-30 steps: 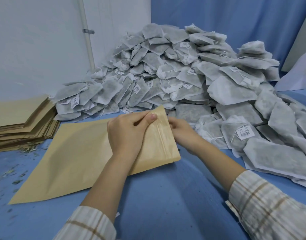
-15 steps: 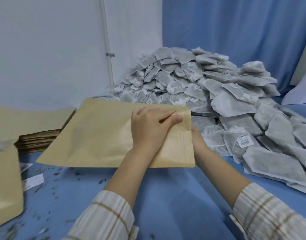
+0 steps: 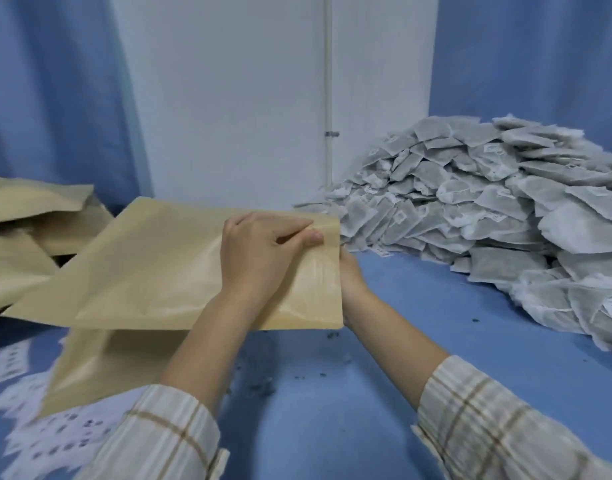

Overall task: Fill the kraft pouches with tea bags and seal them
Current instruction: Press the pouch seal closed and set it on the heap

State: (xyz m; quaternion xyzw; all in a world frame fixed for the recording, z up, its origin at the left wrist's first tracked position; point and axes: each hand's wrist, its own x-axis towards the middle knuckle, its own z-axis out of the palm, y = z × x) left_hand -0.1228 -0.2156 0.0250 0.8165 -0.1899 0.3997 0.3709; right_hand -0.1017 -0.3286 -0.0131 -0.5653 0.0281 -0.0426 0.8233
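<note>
A flat kraft pouch is held up off the blue table, its zip end to the right. My left hand lies over the front of that end, thumb and fingers pinching the top edge. My right hand is behind the pouch's right edge, mostly hidden, gripping it from the back. A large heap of grey-white tea bags with small labels is piled at the right, beside the pouch.
More kraft pouches lie stacked at the left, and another one lies flat on the blue table under the held one. White label sheets are scattered at the lower left. Tea crumbs dot the table.
The pouch has been lifted off the table and carried left, away from the tea bag heap. The view has swung left; both hands keep their hold on the zip end.
</note>
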